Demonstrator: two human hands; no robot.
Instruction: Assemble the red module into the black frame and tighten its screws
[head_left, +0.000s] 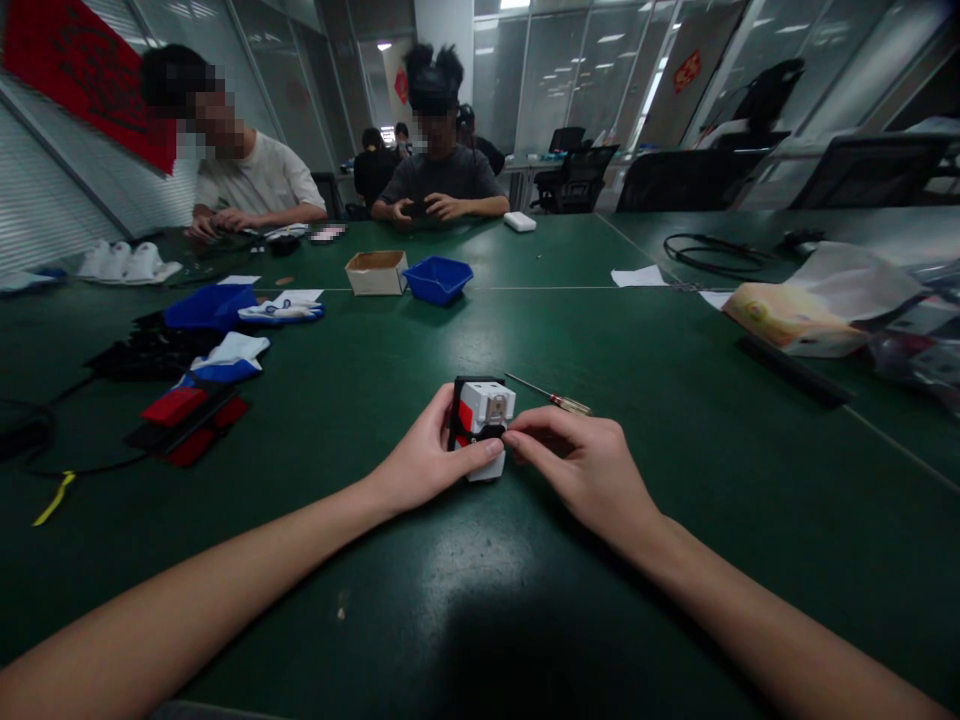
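Observation:
Near the middle of the green table, my left hand (427, 445) is closed around a small white, red and black boxy device (495, 397), its thumb across the lower front. A metal part shows in a recess on the device's upper face. My right hand (581, 455) pinches thumb and forefinger together at the device's right side, touching a black part there; whether a small piece sits between the fingertips is hidden. Just behind the right hand lies a screwdriver (570, 404) with a thin shaft and a pale handle.
A cardboard box (377, 275) and a blue bin (438, 280) stand further back. Red and black pieces (191, 420), gloves (232, 355) and another blue bin (210, 306) lie left. Plastic packaging (795, 310) and a black cable (712, 255) are right. Two people sit across the table.

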